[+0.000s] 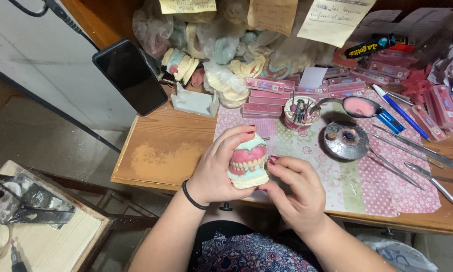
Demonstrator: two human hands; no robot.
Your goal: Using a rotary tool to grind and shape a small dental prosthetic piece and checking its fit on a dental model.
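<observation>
Wooden bench (161, 151), denture model (248, 163) between both hands' fingers (239, 135)

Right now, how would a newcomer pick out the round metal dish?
Start at the patterned pink mat on the wooden bench. The round metal dish lies near the mat's middle, right of the hands, below a spoon of pink wax. It alone is flat, shiny and circular.

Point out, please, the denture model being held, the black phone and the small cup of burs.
denture model (247, 163), head view, on the pink gum and tooth row at its front.
black phone (130, 75), head view, middle of its dark screen.
cup of burs (300, 112), head view, on the tools inside its rim.
</observation>
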